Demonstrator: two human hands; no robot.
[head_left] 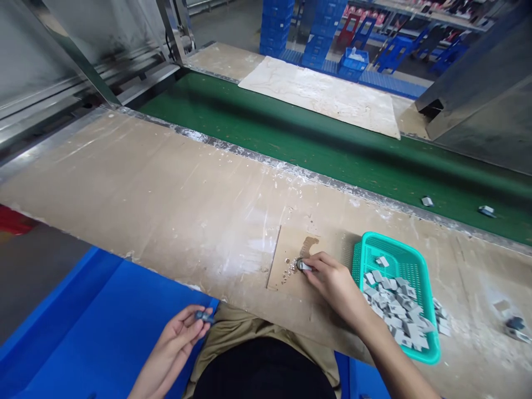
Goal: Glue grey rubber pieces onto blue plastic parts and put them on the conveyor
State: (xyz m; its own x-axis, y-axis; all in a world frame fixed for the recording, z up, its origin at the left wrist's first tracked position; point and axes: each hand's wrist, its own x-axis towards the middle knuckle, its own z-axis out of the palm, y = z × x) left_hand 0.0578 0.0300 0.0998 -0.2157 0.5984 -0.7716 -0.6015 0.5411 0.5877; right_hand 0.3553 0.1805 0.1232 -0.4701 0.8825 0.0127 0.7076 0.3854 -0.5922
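Note:
My right hand (332, 282) rests on the worn wooden bench (166, 205) and pinches a small grey part (303, 266) against a square patch of board, just left of the teal basket (374, 249). The basket holds several small grey pieces (394, 310). My left hand (178, 335) is low, below the bench edge over my lap, with a small dark blue-grey part (204, 316) held between thumb and fingertips.
A green conveyor belt (316, 149) runs behind the bench and carries two small parts (427, 201) at the right. More loose parts (517, 327) lie at the bench's right end. A pale slab (324, 94) lies beyond the belt. Blue crates (353, 61) stand further back. A blue bin (91, 327) is at my left.

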